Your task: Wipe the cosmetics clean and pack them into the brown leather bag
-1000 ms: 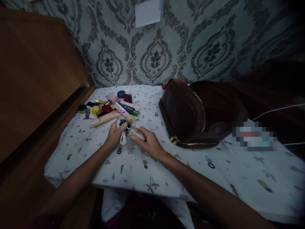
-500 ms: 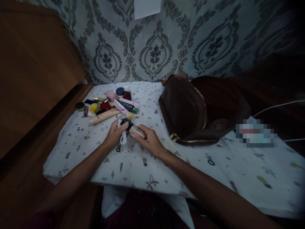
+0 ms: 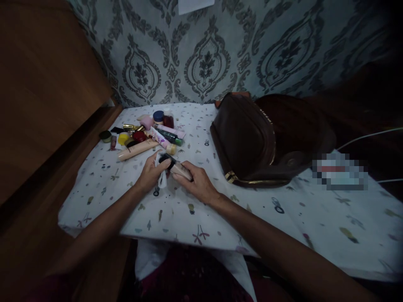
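A small beige bottle with a black cap (image 3: 180, 169), looking like liquid foundation, is held tilted between both hands above the printed cloth. My right hand (image 3: 200, 182) is closed around its beige body. With a white wipe or cloth (image 3: 162, 178) bunched in its fingers, my left hand (image 3: 152, 171) presses against the black cap end. Just beyond the hands lie a long peach tube (image 3: 137, 150), a floral tube with a yellowish cap (image 3: 161, 139) and a dark green tube (image 3: 170, 136). The left fingertips are partly hidden behind the cloth.
Behind the tubes is a pile of cosmetics, including a blue-lidded jar (image 3: 158, 116) and a dark red bottle (image 3: 168, 121). A brown zippered bag (image 3: 244, 138) stands at the right. Wooden furniture (image 3: 47, 84) borders the left side, and a patterned wall rises behind.
The view has tilted slightly downward, shifting the wall upward in the picture. Both hands keep nearly the same hold on the bottle and cloth.
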